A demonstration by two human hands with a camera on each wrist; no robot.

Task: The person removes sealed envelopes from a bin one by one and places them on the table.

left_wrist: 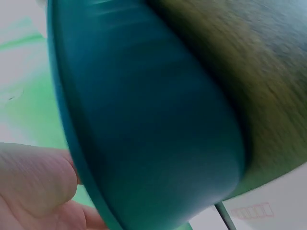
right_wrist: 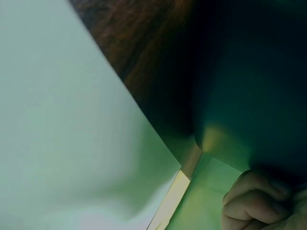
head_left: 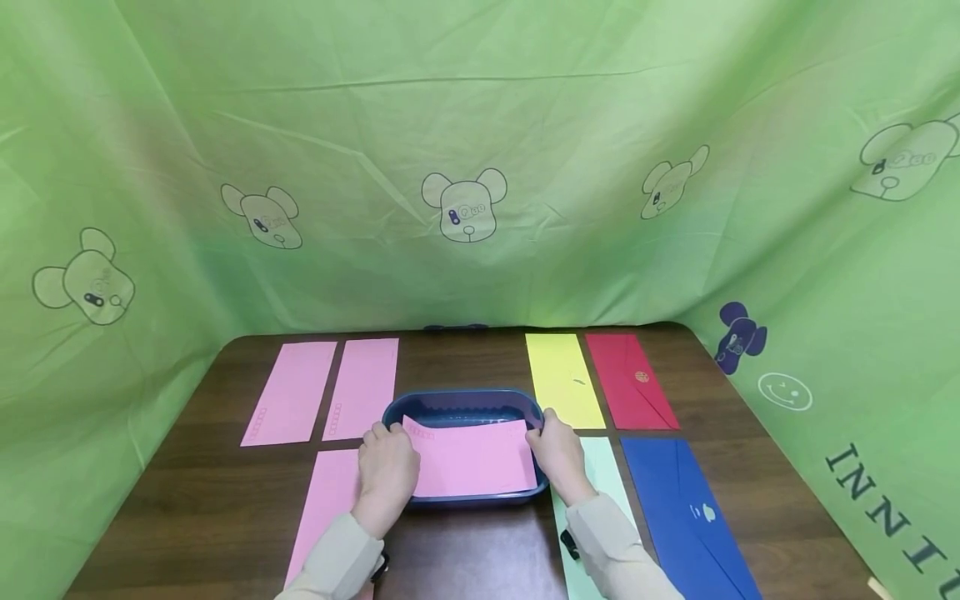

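Note:
A dark blue plastic basin (head_left: 468, 398) stands mid-table, and a pink envelope (head_left: 472, 462) lies across it. My left hand (head_left: 388, 467) grips the basin's left rim; in the left wrist view its fingers (left_wrist: 38, 182) sit at the rim beside the teal-looking wall. On the opposite side my right hand (head_left: 561, 454) holds the right rim, close to the envelope's right end. Curled fingers (right_wrist: 256, 201) of that hand show against the dark basin wall in the right wrist view. Whether either hand also touches the envelope, I cannot tell.
Several pink envelopes (head_left: 291, 392) lie at the left. Yellow (head_left: 564, 379), red (head_left: 632, 379), light green (head_left: 603, 471) and blue (head_left: 682, 508) envelopes lie at the right, the light green one partly under my right forearm. Green cloth (head_left: 465, 283) hangs around the wooden table (head_left: 187, 500).

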